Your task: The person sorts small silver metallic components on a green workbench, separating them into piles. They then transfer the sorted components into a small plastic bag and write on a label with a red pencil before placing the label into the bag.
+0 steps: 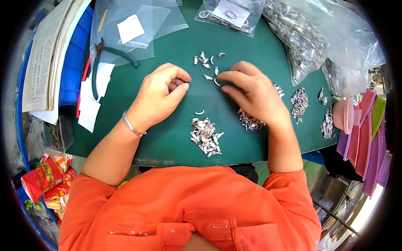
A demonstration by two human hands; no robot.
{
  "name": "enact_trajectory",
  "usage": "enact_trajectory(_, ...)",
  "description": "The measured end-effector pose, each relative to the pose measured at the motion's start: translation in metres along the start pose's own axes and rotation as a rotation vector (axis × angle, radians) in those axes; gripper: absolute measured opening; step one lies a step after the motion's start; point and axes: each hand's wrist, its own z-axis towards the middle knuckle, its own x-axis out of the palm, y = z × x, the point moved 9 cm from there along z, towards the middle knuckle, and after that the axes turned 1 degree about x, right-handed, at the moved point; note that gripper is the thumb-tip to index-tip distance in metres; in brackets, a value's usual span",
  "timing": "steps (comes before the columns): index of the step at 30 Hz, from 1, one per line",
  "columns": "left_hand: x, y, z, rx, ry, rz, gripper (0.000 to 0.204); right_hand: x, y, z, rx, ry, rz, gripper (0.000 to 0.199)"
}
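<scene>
My left hand [161, 94] is over the middle of the green table, its fingers curled and the thumb tip close to them. Whatever it may hold is hidden. To its right, my right hand [255, 90] has its thumb and forefinger apart, with the fingertips beside a few loose curved silver metal pieces [216, 82]. More small metal pieces [203, 60] lie scattered just beyond. Closer to me is a heap of similar silver pieces [206, 137]. Another pile of small metal parts [251, 120] is partly covered by my right hand.
Farther right lie small piles of metal parts [299, 102] and a large clear bag of metal parts [299, 37]. Green-handled cutters [100, 54], paper slips [89, 106] and plastic bags [157, 19] are at left. A bag of rings [228, 21] lies at the back.
</scene>
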Motion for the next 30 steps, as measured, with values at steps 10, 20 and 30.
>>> enact_trajectory(10, -0.001, 0.000, 0.000, 0.009, -0.002, 0.003, 0.009, 0.010, -0.010, 0.003, 0.029, -0.026, 0.127, 0.007)
enact_trajectory(20, 0.000, 0.000, 0.000, 0.009, 0.001, 0.001, 0.010, -0.003, -0.005, -0.001, 0.029, -0.056, 0.392, 0.012)
enact_trajectory(30, 0.000, 0.000, 0.000, -0.004, -0.005, 0.028, 0.009, -0.035, -0.021, -0.022, 0.109, 0.215, 0.278, 0.010)
